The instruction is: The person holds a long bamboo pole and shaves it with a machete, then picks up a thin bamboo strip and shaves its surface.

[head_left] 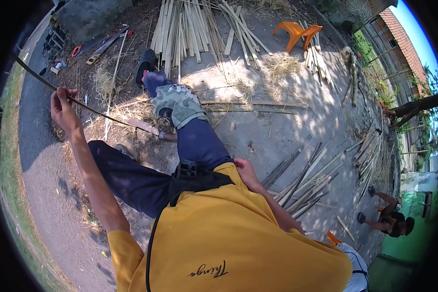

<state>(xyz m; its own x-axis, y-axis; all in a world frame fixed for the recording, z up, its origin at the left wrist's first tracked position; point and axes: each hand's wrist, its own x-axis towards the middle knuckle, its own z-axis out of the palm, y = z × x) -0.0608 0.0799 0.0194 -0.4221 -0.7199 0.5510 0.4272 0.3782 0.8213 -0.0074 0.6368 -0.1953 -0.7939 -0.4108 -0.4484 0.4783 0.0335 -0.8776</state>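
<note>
My left hand (64, 106) is raised at the left, its fingers closed round a long thin dark strip (100, 113). The strip slants from the upper left down toward a flat piece of wood (143, 126) near my legs. My right hand (246, 173) rests by my hip at the hem of the yellow shirt (248, 228); its fingertips are partly hidden, and what it holds, if anything, cannot be made out. A patterned cloth (180, 105) covers my knee.
Long pale strips (180, 34) lie in piles at the top, with more strips (306, 187) at the right. An orange chair (297, 34) stands at the upper right. Saws (102, 46) lie at the upper left. Another person (393, 219) is at the far right.
</note>
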